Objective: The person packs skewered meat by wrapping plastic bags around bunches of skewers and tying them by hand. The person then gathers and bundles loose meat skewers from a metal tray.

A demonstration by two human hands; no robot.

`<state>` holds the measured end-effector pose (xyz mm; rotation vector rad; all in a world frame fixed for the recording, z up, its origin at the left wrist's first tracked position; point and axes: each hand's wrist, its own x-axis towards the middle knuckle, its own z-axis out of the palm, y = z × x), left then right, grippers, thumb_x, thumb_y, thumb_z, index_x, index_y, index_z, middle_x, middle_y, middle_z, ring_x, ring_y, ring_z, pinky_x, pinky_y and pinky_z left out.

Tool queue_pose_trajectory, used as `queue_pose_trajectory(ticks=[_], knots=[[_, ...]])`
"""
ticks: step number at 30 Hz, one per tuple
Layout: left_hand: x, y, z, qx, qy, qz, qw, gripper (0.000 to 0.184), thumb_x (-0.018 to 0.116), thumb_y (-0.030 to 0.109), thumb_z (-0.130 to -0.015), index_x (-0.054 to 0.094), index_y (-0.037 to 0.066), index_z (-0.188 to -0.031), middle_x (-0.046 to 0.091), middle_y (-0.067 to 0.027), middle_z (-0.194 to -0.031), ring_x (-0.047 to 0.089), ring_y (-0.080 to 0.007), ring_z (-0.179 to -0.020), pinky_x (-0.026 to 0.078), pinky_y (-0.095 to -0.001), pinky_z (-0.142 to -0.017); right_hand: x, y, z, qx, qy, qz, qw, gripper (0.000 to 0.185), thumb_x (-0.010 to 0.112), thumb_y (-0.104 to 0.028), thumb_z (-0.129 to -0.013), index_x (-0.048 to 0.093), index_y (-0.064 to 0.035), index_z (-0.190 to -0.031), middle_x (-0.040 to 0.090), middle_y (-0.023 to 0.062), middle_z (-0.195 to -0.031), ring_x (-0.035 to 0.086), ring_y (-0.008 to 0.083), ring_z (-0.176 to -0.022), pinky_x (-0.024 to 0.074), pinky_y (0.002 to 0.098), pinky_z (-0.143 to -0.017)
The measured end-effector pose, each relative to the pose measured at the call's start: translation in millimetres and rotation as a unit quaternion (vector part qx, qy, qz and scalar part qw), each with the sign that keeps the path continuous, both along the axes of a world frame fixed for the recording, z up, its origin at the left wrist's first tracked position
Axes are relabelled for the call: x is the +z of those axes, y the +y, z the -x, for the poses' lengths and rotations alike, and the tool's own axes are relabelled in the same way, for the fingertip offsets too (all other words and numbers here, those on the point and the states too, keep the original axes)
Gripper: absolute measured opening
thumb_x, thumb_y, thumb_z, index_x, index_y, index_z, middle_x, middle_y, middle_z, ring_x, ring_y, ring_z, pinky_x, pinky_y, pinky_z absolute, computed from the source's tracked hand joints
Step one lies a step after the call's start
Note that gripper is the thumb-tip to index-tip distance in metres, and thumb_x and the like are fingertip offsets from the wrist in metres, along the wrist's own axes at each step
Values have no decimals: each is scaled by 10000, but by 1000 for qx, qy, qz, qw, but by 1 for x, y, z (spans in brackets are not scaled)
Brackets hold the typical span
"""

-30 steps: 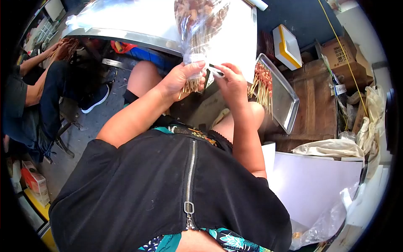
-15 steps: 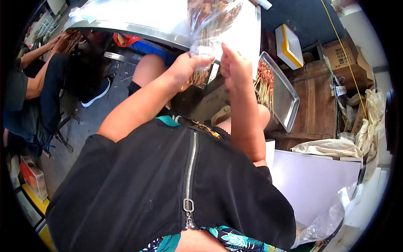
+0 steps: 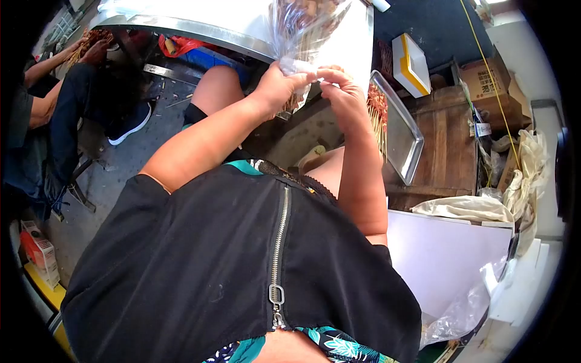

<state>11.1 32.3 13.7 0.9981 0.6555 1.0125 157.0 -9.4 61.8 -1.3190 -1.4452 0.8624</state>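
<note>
A clear plastic bag (image 3: 302, 33) of meat skewers lies over the edge of the white-topped metal table. My left hand (image 3: 275, 91) is closed around its gathered neck, and the stick ends partly show below that hand. My right hand (image 3: 348, 100) meets the left thumb at the neck, with its thumb and fingers pinched on the plastic. What lies right between the fingertips is hard to make out. Just right of my right forearm, more meat skewers (image 3: 376, 109) rest on a metal tray (image 3: 404, 130).
The table (image 3: 200, 24) stands ahead of my knees. A white and yellow foam box (image 3: 411, 66) and a cardboard box (image 3: 484, 78) are at the right, by a wooden surface (image 3: 445, 142). At the left, another person's hands (image 3: 94, 51) hold a bunch of skewers.
My right hand has come left from beside the bag to its neck and now touches the left hand. At the left, the other person's hands and skewers have shifted slightly.
</note>
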Motion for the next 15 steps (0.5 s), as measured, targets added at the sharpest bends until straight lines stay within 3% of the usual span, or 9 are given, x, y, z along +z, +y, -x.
queue_pose_trajectory(ticks=[1, 6, 8, 13, 15], knots=[[-2, -1, 0, 13, 9, 10, 1000, 281, 657, 225, -843, 546, 56, -1038, 564, -27, -775, 528, -127, -611, 447, -273, -499, -2, 3, -1, 5, -57, -35, 998, 153, 571, -6, -820, 676, -1, -929, 627, 10, -900, 528, 84, -831, 428, 217, -677], [-3, 1, 0, 11, 24, -18, 999, 323, 687, 234, -817, 543, 54, -1044, 581, -34, -854, 551, -126, -718, 478, -284, -576, -2, 13, -10, 58, -3, 4, 998, 99, 582, 7, -836, 670, -3, -882, 625, 20, -856, 560, 98, -744, 468, 224, -664], [-5, 2, 2, -5, 18, -15, 1000, 314, 680, 218, -817, 543, 49, -1044, 580, -32, -853, 549, -124, -718, 475, -283, -577, 7, 15, -11, 47, -6, 87, 995, 74, 619, -27, -831, 671, -4, -878, 623, 23, -788, 556, 91, -664, 474, 215, -615], [-11, 2, 3, -36, 50, -7, 998, 313, 670, 169, -812, 537, 36, -1062, 577, -30, -877, 546, -117, -721, 473, -281, -581, 19, 21, -10, 30, -71, 160, 984, 121, 662, -93, -815, 681, -1, -892, 624, 21, -715, 545, 79, -581, 462, 210, -526], [-15, 1, -2, 26, 30, -17, 999, 354, 693, 104, -772, 482, 17, -1043, 565, -71, -704, 543, -145, -522, 415, -281, -403, 23, 21, -7, 20, -104, 181, 978, 144, 673, -109, -804, 688, -2, -900, 631, 27, -696, 543, 79, -546, 459, 215, -490]])
